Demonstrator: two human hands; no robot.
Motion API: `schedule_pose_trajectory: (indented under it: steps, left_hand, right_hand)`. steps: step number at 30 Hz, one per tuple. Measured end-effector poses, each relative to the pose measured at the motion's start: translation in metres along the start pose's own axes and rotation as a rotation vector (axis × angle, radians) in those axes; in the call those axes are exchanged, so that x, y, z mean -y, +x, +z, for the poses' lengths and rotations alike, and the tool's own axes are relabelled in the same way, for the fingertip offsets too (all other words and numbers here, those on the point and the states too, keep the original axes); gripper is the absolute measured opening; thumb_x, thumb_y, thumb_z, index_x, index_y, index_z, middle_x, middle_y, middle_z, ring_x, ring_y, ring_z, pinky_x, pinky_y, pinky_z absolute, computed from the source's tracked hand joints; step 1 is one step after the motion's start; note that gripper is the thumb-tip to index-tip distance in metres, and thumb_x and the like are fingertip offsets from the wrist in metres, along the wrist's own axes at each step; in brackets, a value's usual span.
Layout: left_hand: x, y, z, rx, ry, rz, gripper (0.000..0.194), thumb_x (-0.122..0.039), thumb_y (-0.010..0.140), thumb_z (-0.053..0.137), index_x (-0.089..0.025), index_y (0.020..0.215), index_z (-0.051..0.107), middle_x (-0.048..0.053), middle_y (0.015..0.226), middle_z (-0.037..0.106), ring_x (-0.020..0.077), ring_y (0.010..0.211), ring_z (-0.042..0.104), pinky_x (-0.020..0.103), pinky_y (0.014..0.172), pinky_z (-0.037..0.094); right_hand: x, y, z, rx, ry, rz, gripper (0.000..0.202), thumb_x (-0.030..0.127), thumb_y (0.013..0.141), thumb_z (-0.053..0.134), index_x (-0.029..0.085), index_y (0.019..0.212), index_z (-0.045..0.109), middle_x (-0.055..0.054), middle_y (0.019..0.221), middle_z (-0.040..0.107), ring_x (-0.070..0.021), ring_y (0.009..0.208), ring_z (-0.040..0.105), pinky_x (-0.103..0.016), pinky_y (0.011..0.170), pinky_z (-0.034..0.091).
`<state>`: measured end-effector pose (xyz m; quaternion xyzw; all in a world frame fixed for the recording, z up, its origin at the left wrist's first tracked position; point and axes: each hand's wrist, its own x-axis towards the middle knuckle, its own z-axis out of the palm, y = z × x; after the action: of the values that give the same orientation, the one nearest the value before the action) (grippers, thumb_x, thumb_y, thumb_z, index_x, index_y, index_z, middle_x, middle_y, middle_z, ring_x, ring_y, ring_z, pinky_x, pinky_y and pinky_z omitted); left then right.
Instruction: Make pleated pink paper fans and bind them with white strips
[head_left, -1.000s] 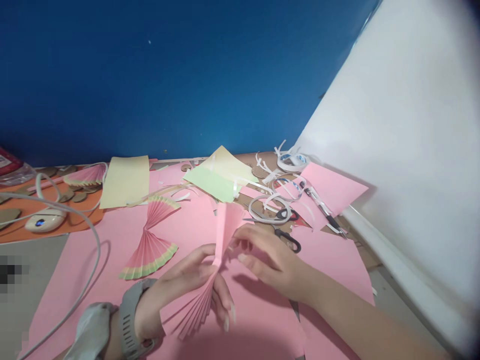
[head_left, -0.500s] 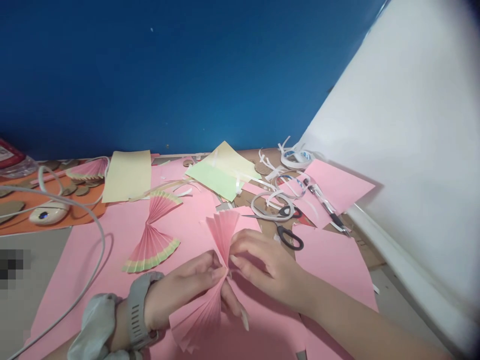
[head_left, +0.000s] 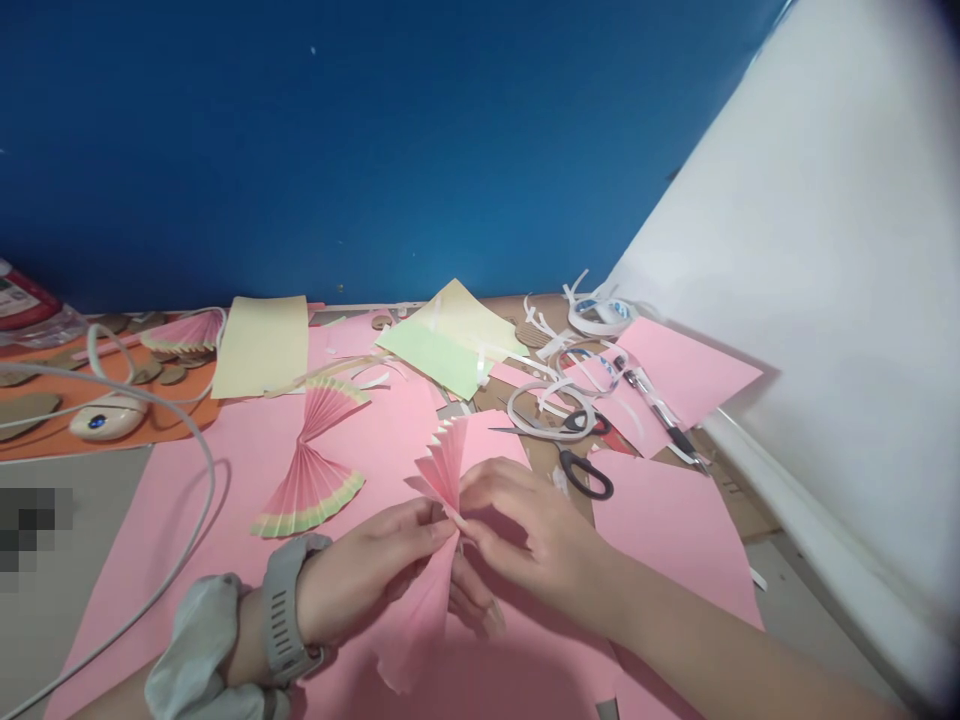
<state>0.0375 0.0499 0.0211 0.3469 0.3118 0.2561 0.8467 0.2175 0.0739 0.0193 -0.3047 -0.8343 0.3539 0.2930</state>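
A pleated pink paper point(head_left: 448, 465) is pinched at its middle, its folds spreading above and below the pinch. My left hand point(head_left: 397, 550) holds it from the left, thumb on the centre and some fingers behind the lower part. From the right, my right hand point(head_left: 525, 520) has its thumb and fingertips closed at the same centre. A thin white strip shows partly by the pinch; most of it is hidden. Left of my hands, a pink fan pair with yellow-green edges point(head_left: 311, 490) lies on a large pink sheet point(head_left: 240, 450).
Black-handled scissors point(head_left: 585, 474), white tape rolls point(head_left: 551, 410) and a pen point(head_left: 660, 412) lie at the right. Yellow paper point(head_left: 261, 345) and a green-yellow sheet point(head_left: 450, 340) are at the back. A cable point(head_left: 206, 500) and glue gun point(head_left: 109, 415) sit left.
The pleated paper has turned and its upper folds have narrowed. My right thumb has moved left onto the centre. The lower folds have swung and blurred.
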Motion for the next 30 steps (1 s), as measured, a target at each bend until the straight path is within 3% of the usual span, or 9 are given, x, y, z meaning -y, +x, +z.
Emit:
schedule_pose_trajectory:
  steps: [8,13,20,26,30]
  left_hand:
    - [0.0061,-0.0026,-0.0056,0.003,-0.033,0.016,0.034,-0.035,0.093,0.038,-0.011,0.102,0.060,0.012,0.076,0.072,0.0226,0.072,0.068,0.035,0.073,0.050]
    - [0.0011,-0.0041,-0.0037,0.007,0.034,0.030,0.040,-0.043,0.090,0.041,-0.011,0.091,0.065,0.012,0.077,0.072,0.0236,0.077,0.067,0.033,0.074,0.050]
    - [-0.0031,-0.0044,-0.0008,-0.038,0.081,0.035,0.035,-0.038,0.090,0.042,-0.013,0.084,0.065,0.010,0.079,0.072,0.0227,0.086,0.066,0.033,0.082,0.048]
    - [-0.0032,-0.0045,0.0007,-0.053,0.031,0.034,0.028,-0.035,0.089,0.045,-0.014,0.090,0.063,0.009,0.074,0.072,0.0222,0.079,0.067,0.037,0.080,0.049]
    - [-0.0025,-0.0058,0.0001,-0.090,-0.006,0.076,0.021,-0.033,0.085,0.053,-0.015,0.083,0.064,0.008,0.073,0.072,0.0219,0.077,0.067,0.036,0.079,0.049]
  right_hand:
    - [-0.0069,-0.0019,0.0040,-0.036,-0.029,-0.040,0.008,0.011,0.087,0.049,0.019,0.088,0.052,-0.002,0.088,0.056,-0.0137,0.085,0.052,-0.026,0.076,0.042]
    - [-0.0068,-0.0011,0.0014,0.011,-0.025,-0.037,0.008,0.012,0.090,0.046,0.017,0.090,0.052,-0.003,0.090,0.057,-0.0131,0.089,0.051,-0.026,0.081,0.041]
    - [-0.0079,-0.0007,0.0003,0.018,-0.052,-0.063,0.010,0.011,0.091,0.045,0.017,0.092,0.053,-0.004,0.091,0.056,-0.0137,0.089,0.051,-0.028,0.081,0.042]
    - [-0.0084,0.0000,-0.0004,0.017,-0.059,-0.082,0.012,0.012,0.091,0.043,0.019,0.091,0.053,-0.006,0.091,0.057,-0.0161,0.088,0.051,-0.031,0.080,0.044]
    - [-0.0091,0.0006,0.0004,0.014,-0.063,-0.114,0.013,0.011,0.090,0.044,0.018,0.091,0.054,-0.006,0.090,0.058,-0.0165,0.087,0.051,-0.032,0.080,0.044]
